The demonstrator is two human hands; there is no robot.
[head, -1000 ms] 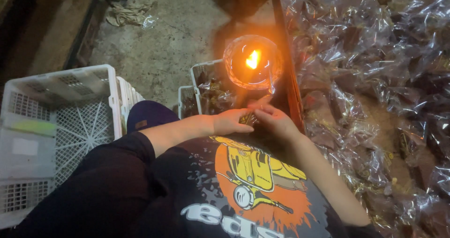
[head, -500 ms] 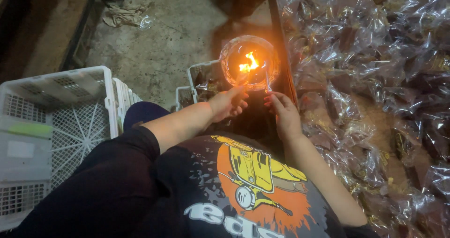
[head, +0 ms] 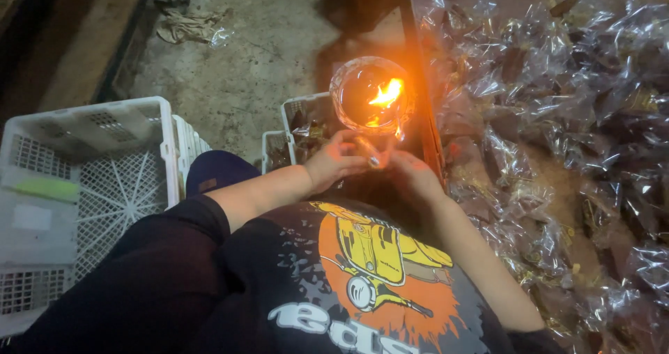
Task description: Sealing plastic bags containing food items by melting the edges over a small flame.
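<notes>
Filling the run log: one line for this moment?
left hand and right hand: pinching small packet | beside flame in glass bowl

Small item [head: 374, 160] between hands, indistinct

The flame [head: 387, 93] burned orange-yellow inside the clear round glass bowl [head: 369, 95]. The plastic lattice crate [head: 90, 187] was white, with a pale green strip in it. The shirt [head: 334, 284] was black, printed in orange and yellow. The heaped cellophane packets [head: 557, 117] gleamed clear over brown.
</notes>
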